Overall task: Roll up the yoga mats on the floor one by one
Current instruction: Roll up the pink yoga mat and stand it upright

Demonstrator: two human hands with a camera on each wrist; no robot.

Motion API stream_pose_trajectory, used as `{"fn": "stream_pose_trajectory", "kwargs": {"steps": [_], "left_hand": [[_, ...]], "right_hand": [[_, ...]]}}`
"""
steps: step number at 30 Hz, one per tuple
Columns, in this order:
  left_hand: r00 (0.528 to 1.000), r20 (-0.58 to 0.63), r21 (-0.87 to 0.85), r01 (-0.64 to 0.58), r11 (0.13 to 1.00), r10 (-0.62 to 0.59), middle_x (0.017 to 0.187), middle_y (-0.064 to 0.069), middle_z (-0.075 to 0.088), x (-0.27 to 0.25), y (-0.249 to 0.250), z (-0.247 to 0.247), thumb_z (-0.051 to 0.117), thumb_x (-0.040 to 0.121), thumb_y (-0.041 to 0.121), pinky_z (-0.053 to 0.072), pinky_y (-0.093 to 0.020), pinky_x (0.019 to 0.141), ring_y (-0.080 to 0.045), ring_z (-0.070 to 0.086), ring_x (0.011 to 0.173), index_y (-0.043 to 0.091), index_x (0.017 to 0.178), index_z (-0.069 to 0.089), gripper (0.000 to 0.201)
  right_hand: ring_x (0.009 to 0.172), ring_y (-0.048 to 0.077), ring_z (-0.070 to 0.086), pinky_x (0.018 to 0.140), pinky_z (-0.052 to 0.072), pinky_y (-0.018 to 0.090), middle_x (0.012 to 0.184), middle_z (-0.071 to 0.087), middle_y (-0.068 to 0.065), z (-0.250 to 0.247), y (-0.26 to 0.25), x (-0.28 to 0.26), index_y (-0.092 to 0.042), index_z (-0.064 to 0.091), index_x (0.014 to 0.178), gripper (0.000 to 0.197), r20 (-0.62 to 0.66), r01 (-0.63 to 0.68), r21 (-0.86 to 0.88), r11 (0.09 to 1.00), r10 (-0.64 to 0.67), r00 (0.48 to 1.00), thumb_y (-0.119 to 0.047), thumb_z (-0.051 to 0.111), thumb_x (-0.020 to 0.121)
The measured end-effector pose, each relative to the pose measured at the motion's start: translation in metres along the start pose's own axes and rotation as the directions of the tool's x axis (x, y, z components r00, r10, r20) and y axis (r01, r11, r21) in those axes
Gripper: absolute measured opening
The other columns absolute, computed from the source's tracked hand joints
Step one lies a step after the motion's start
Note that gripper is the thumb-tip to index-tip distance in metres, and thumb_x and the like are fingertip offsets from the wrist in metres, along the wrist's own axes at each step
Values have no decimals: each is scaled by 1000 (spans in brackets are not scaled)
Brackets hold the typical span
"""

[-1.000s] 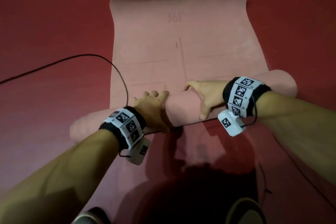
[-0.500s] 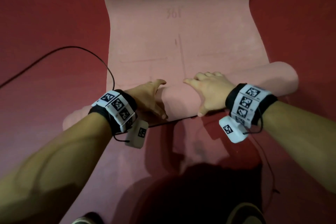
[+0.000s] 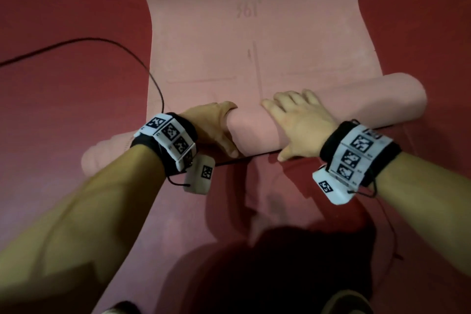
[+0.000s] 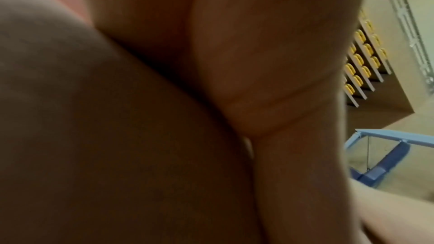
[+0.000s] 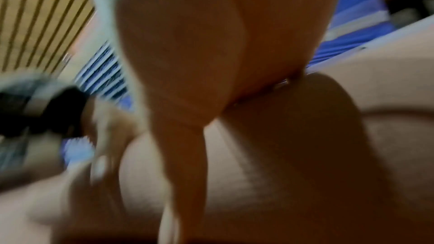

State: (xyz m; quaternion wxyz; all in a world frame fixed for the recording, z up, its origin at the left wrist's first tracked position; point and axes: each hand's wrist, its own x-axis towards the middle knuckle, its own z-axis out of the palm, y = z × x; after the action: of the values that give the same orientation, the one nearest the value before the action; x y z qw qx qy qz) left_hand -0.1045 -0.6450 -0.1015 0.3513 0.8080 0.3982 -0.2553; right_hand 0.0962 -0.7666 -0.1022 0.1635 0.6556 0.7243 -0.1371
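Observation:
A pink yoga mat (image 3: 254, 33) lies on the red floor, its near part wound into a thick roll (image 3: 356, 99) that runs from lower left to upper right. My left hand (image 3: 214, 127) wraps the roll's middle, fingers curled over the far side and thumb on the near side. My right hand (image 3: 298, 122) lies just to its right, fingers spread fairly straight over the top, thumb down the near face. In the left wrist view my left hand (image 4: 258, 62) presses on the roll (image 4: 94, 136). The blurred right wrist view shows my right hand (image 5: 199, 44) on the roll (image 5: 293, 155).
A black cable (image 3: 102, 41) curves over the red floor (image 3: 63, 109) to the mat's left edge and runs under the roll. The tips of my shoes (image 3: 344, 301) show at the bottom edge. Bare floor lies on both sides of the mat.
The roll has moved away from me along the mat. Both hands slid up over its top, and my left fingers have curled over the far side.

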Motion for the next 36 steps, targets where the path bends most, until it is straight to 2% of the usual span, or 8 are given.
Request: {"fn": "stream_pose_trajectory", "kwargs": {"steps": [2,4,10,15,20,25,31,36], "left_hand": [[1000,-22,0,1,1000,-1,126,6,57,1,-2,-3,97,40,53,46,-41,103,-21,56,116,34,142,42,117],[997,-72,41,27,999,-24,136,1,50,-1,-4,-3,88,38,67,40,-51,108,-26,49,126,39,148,33,126],[961,-277,181,74,981,-21,137,1,47,-6,0,13,83,49,70,36,-54,106,-29,45,124,43,150,22,121],[981,-191,117,55,992,-32,132,2,50,3,-2,-7,89,46,64,38,-54,106,-30,48,123,45,144,32,115],[995,-95,22,27,999,-25,129,1,52,11,-6,-21,78,24,73,43,-48,106,-27,53,120,45,143,36,129],[968,-250,83,40,996,-18,142,0,42,9,-8,-9,86,52,67,32,-53,110,-29,40,131,46,151,22,120],[941,-337,213,112,971,-35,136,1,48,16,-1,-7,82,48,70,36,-54,105,-30,45,125,45,149,22,120],[974,-225,148,56,987,-21,131,-1,54,27,-6,-31,90,42,65,45,-51,104,-31,52,122,43,146,32,121]], "right_hand": [[135,28,34,115,22,53,148,35,6,4,-1,4,-26,12,152,123,-44,-6,-47,999,4,999,-68,80,58],[131,27,39,112,26,50,143,40,4,0,2,11,-27,18,150,120,-41,-13,-21,1000,12,999,-66,81,56],[130,29,42,106,32,48,142,44,4,-30,17,43,-32,23,152,121,164,-22,102,995,5,986,-59,87,53],[134,28,37,111,29,48,144,42,3,-33,25,46,-35,23,153,119,137,-16,165,986,-6,991,-60,86,56],[139,28,31,114,21,51,150,34,3,-9,15,27,-31,10,155,129,-56,-38,-46,998,35,998,-70,81,54],[132,26,39,110,28,50,143,42,1,-19,22,42,-34,20,152,125,-21,-49,11,999,49,999,-63,85,50],[129,29,43,108,32,50,140,47,3,-44,34,71,-37,22,153,127,154,-50,135,990,29,988,-59,89,48],[139,29,31,115,22,54,152,34,4,-22,36,51,-34,15,155,125,-56,-86,34,996,88,995,-64,84,55]]}}
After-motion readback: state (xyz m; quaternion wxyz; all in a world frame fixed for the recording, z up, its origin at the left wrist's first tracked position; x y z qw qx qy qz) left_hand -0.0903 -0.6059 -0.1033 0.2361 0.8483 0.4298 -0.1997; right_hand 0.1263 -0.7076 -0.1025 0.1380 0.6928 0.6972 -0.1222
